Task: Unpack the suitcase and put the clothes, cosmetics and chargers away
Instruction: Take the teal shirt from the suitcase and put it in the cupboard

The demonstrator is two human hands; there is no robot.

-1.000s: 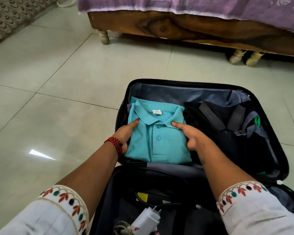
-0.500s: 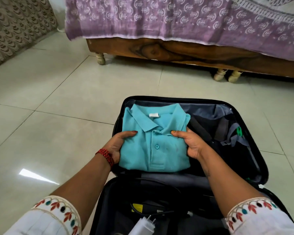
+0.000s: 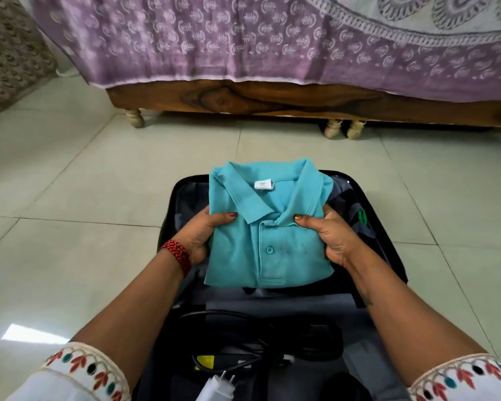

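Pale floor tiles [image 3: 70,169] all round, with a wooden bed [image 3: 272,99] along the far side under a purple printed spread [image 3: 243,39]. Open black suitcase [image 3: 168,215] lying near, in the middle.

Folded teal polo shirt [image 3: 266,250] held over the far half of the case, apparently clear of the contents, collar towards the bed. Left hand [image 3: 200,235] gripping the shirt's left edge, thumb on top beside the collar, fingers curled underneath. Right hand [image 3: 330,238] gripping the right edge the same way. Black cable [image 3: 243,357] and white charger plug [image 3: 217,386] in the near half, untouched. Dark items and a green buckle [image 3: 362,217] at the far right of the case.

Supported only at its two edges, so likely to sag in the middle. Could lose its fold with any widening or loosening of either grip, and so need refolding before being put away. Might also drag up a strap or a garment from below; impossible to tell whether anything clings underneath. Safer kept level and held firmly on both sides, well away from the cable.
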